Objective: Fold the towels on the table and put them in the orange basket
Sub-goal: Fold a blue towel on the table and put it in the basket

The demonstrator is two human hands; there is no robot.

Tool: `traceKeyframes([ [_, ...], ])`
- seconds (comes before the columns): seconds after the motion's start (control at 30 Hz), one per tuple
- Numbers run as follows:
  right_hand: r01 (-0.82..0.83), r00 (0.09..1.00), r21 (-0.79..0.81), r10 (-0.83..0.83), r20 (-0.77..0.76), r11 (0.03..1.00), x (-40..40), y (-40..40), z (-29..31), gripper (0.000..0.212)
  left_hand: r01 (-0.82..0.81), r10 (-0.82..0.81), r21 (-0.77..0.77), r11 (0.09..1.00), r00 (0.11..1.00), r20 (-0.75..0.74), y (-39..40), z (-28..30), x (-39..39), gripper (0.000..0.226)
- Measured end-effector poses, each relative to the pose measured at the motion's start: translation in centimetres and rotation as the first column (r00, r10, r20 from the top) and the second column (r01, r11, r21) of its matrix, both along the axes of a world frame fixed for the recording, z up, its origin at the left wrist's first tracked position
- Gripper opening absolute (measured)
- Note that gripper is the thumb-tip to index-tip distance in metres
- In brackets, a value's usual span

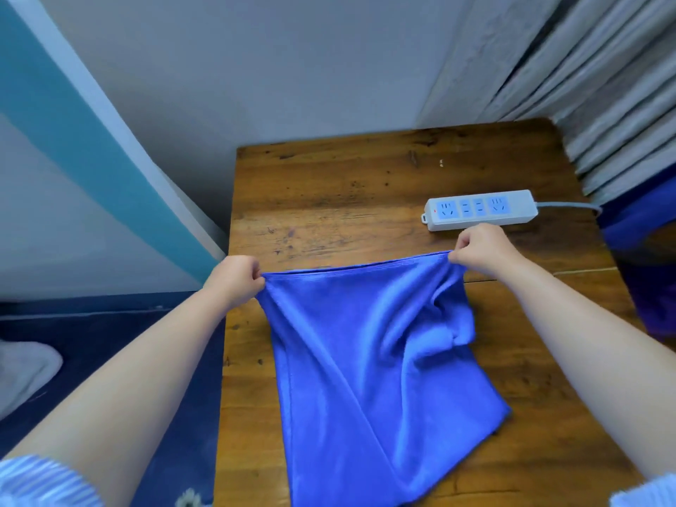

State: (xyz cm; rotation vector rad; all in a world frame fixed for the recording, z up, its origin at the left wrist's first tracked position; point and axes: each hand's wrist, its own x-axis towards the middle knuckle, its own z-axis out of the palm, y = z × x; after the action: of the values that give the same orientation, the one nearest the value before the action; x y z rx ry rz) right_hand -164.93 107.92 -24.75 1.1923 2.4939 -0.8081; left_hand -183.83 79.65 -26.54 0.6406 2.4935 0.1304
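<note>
Folding is under way: your left hand and right hand each pinch a far corner of the blue towel mid-bench; next, carry that edge toward 6 o'clock.

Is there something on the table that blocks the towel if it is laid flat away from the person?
Possibly. The white power strip lies just beyond the right hand, close to the blue towel's far edge. The orange basket is not visible.
</note>
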Motion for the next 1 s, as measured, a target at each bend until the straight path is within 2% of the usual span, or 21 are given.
traceKeyframes([
  [0.13, -0.179, 0.984, 0.02, 0.178, 0.03, 0.984, 0.7, 1.0, 2.7, 0.009, 0.103, -0.108, -0.035, 0.994, 0.979, -0.173, -0.5, 2.5, 1.5, 0.012],
  [0.23, -0.248, 0.962, 0.181, 0.263, -0.067, 0.952, 1.1, 0.9, 5.3, 0.01, 0.14, -0.145, -0.037, 0.989, 0.943, -0.301, -0.5, 5.2, 2.4, 0.012],
  [0.33, -0.17, 0.92, 0.373, 0.283, -0.272, 0.912, 2.1, -0.1, 8.4, 0.013, 0.116, -0.111, -0.015, 0.993, 0.905, -0.41, -1.1, 8.9, 3.3, 0.019],
  [0.43, -0.06, 0.856, 0.489, 0.297, -0.423, 0.87, 3.2, -1.8, 11.2, 0.012, 0.102, -0.079, 0.02, 0.995, 0.869, -0.489, -1.9, 12.6, 4.4, 0.03],
  [0.5, -0.015, 0.799, 0.559, 0.347, -0.492, 0.829, 4.5, -3.2, 13.3, 0.01, 0.098, -0.056, 0.046, 0.994, 0.83, -0.556, -3.0, 15.1, 5.6, 0.02],
  [0.6, 0.026, 0.684, 0.657, 0.466, -0.561, 0.753, 7.3, -5.6, 16.6, 0.006, 0.087, -0.021, 0.066, 0.994, 0.748, -0.664, -5.3, 18.6, 7.9, 0.025],
  [0.67, 0.042, 0.635, 0.715, 0.534, -0.558, 0.698, 9.4, -7.0, 18.3, 0.012, 0.073, -0.025, 0.036, 0.997, 0.693, -0.72, -6.7, 20.5, 9.5, 0.028],
  [0.77, 0.043, 0.637, 0.75, 0.56, -0.529, 0.66, 12.2, -9.5, 20.0, 0.013, 0.047, 0.033, 0.087, 0.995, 0.67, -0.742, -8.6, 22.8, 12.2, 0.03],
  [0.83, 0.05, 0.676, 0.738, 0.521, -0.522, 0.673, 13.5, -11.0, 20.7, 0.014, 0.014, 0.119, 0.18, 0.983, 0.704, -0.701, -9.4, 23.7, 13.9, 0.028],
  [0.9, 0.069, 0.669, 0.728, 0.51, -0.541, 0.682, 14.8, -12.0, 21.3, 0.016, -0.005, 0.177, 0.253, 0.967, 0.726, -0.664, -10.3, 24.2, 15.4, 0.026],
  [1.0, 0.056, 0.661, 0.733, 0.525, -0.536, 0.678, 16.8, -12.5, 22.3, 0.016, 0.038, 0.184, 0.298, 0.954, 0.708, -0.681, -11.3, 25.0, 16.1, 0.027],
])
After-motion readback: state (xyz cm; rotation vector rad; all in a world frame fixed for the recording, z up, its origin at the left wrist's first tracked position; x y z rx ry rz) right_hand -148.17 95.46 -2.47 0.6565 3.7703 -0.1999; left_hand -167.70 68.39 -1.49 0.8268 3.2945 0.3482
